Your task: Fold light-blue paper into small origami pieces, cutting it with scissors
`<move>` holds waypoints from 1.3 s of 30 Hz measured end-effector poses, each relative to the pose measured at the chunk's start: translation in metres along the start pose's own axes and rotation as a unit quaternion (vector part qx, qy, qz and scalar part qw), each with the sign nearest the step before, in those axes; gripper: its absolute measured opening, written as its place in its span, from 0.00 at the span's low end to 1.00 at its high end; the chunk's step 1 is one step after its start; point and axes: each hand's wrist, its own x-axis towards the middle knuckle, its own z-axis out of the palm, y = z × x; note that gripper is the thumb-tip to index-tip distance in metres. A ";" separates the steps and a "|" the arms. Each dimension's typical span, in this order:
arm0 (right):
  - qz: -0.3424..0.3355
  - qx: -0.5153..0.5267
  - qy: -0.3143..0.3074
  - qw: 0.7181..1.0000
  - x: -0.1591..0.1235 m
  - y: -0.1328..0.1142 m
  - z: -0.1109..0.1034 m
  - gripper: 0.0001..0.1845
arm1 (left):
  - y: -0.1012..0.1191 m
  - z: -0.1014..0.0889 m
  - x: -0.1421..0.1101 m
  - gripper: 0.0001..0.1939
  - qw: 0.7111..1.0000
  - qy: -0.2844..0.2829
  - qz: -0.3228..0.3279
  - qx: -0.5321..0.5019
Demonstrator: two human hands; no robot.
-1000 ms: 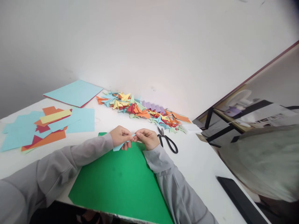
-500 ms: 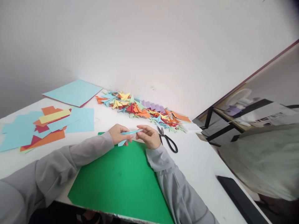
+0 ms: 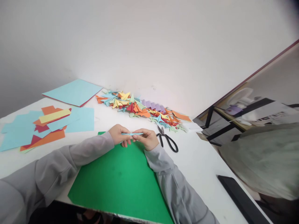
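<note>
Between my two hands, above the far edge of a green mat (image 3: 121, 180), is a narrow folded piece of light blue paper (image 3: 132, 134), seen nearly edge-on. My left hand (image 3: 120, 134) pinches its left part, thumb on the near side. At its right part, the thumb and fingers of my right hand (image 3: 147, 138) close on it. The fingers partly hide the folds. Just right of my right hand lie black-handled scissors (image 3: 167, 137), blades pointing away. Behind my hands stretches a heap of small folded paper planes (image 3: 137, 109) in many colours.
On the left of the white table (image 3: 196, 174) lie loose blue sheets (image 3: 81, 119) and coloured paper strips (image 3: 54, 116). A larger blue sheet (image 3: 74, 91) rests against the wall side. A black flat bar (image 3: 240, 199) lies at the right edge, near a shelf (image 3: 233, 116).
My right hand has shifted slightly down and left, its fingers now closer on the blue paper. The paper has turned flatter, and its hanging flap no longer shows.
</note>
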 end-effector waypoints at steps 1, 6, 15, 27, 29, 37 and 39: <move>-0.002 -0.004 0.000 1.000 0.000 0.000 0.000 0.09 | 0.000 0.000 0.000 0.08 1.000 0.001 -0.002 0.001; -0.020 -0.022 0.007 1.000 -0.002 -0.003 0.002 0.08 | -0.001 0.000 -0.001 0.10 1.000 -0.005 0.001 0.002; -0.031 -0.032 0.012 0.999 -0.003 -0.007 0.003 0.08 | -0.001 0.000 -0.001 0.13 1.000 -0.016 0.012 0.021; -0.045 -0.047 0.047 0.997 -0.001 0.000 -0.004 0.07 | 0.001 0.000 -0.002 0.11 0.991 0.094 0.036 0.090; -0.042 -0.076 0.047 0.995 -0.002 -0.003 -0.002 0.07 | 0.002 0.001 -0.002 0.09 0.992 0.090 0.030 0.087; -0.064 -0.151 0.064 0.984 -0.003 -0.002 0.004 0.07 | -0.002 0.001 -0.001 0.10 0.991 0.082 0.042 0.100; -0.073 -0.162 0.075 0.981 -0.003 -0.003 0.004 0.06 | -0.003 0.000 0.000 0.10 0.990 0.080 0.052 0.104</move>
